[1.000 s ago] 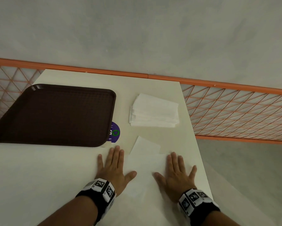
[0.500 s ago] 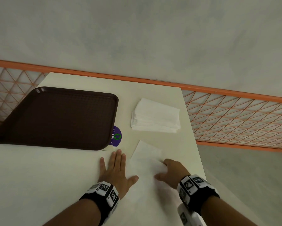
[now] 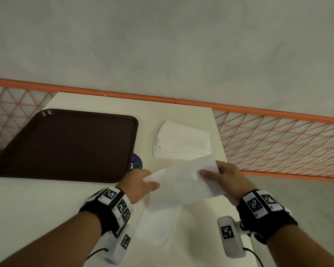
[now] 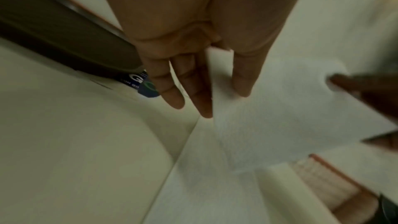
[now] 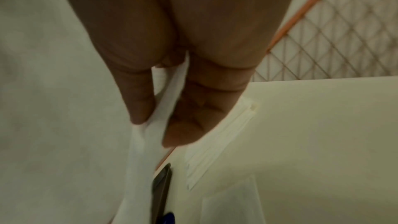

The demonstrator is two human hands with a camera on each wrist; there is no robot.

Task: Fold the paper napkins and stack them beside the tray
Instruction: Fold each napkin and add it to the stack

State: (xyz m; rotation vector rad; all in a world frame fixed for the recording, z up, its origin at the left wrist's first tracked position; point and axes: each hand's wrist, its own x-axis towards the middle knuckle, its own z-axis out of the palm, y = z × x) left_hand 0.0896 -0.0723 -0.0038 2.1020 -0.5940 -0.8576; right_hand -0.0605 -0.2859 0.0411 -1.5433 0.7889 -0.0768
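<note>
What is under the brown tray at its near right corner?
A round purple sticker pokes out from under the brown tray, flat on the table. Only its right part shows, with a green ring and white lettering; the rest is covered by the tray, so the text is unreadable.

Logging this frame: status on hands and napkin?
Both hands, left and right, pinching one napkin, lifted. Stack sits right of tray. Nothing in the way.
</note>
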